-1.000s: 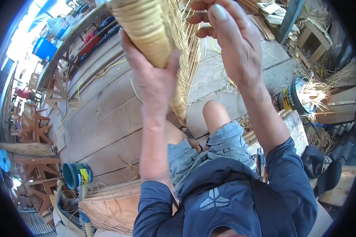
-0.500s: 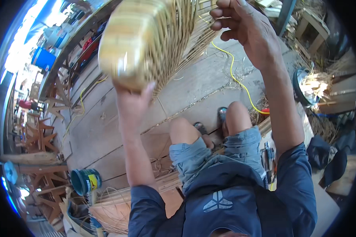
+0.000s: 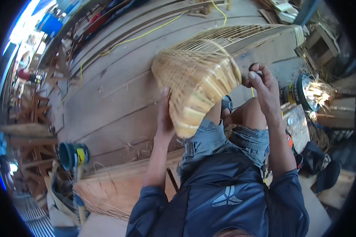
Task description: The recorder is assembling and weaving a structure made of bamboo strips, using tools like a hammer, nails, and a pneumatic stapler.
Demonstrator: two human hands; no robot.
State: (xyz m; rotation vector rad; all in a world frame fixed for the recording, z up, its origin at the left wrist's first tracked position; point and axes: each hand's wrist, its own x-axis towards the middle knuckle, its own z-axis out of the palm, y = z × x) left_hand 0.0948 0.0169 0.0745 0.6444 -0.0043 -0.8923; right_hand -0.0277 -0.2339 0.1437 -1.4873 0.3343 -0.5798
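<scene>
A long, partly woven basket (image 3: 197, 89) of pale cane lies tilted across my view, its dense banded end toward me and long loose ribs stretching to the upper right. My left hand (image 3: 165, 114) grips its near left side, fingers partly hidden behind the weave. Beside the right end of the banded part is my right hand (image 3: 265, 87), fingers curled together; whatever they may hold is too small to make out. My knees are beneath the basket.
Plank flooring (image 3: 106, 102) carries a yellow cord (image 3: 142, 38). A green bucket (image 3: 71, 156) stands left, another bucket (image 3: 308, 93) with fibre scraps right. Wooden star frames (image 3: 39, 110), a blue container (image 3: 49, 24) and a plywood board (image 3: 106, 189) surround me, with a dark cap (image 3: 328, 177) lower right.
The basket has swung down from the top of the view and turned crosswise, carried by my left hand. My right hand has moved lower, its fingers curling closer together beside the basket.
</scene>
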